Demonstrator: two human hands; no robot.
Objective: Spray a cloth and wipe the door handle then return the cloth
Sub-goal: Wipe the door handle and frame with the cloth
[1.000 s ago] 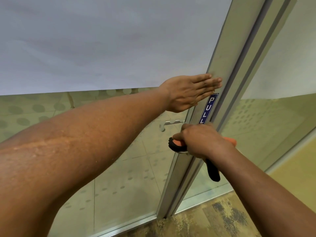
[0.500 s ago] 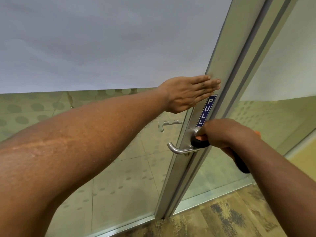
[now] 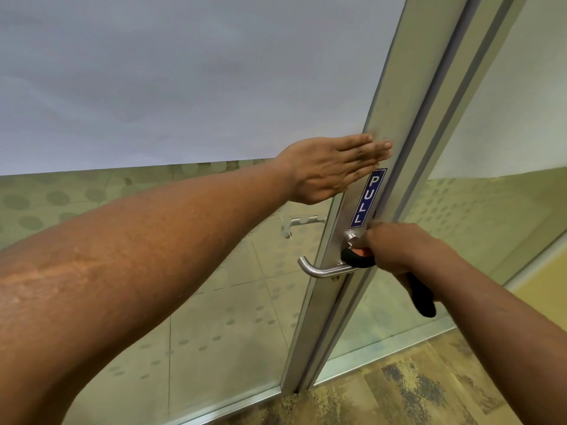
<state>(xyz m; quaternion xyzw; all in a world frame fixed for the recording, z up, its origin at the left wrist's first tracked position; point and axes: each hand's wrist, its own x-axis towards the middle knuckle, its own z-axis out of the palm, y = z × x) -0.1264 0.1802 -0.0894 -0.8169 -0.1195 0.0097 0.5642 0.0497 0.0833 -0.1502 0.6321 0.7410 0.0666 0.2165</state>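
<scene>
Your left hand (image 3: 331, 167) lies flat with straight fingers on the metal door frame (image 3: 395, 124), just above the blue PULL sticker (image 3: 367, 198). Your right hand (image 3: 399, 251) is closed around the black and orange cloth (image 3: 357, 258), pressing it on the door handle (image 3: 322, 270) where it joins the frame.

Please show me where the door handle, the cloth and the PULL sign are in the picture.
door handle (image 3: 319, 272): head view, on the silver lever's bare middle part.
cloth (image 3: 357, 259): head view, on the black edge bunched beside the right hand.
PULL sign (image 3: 368, 198): head view, on the blue label's centre.
</scene>
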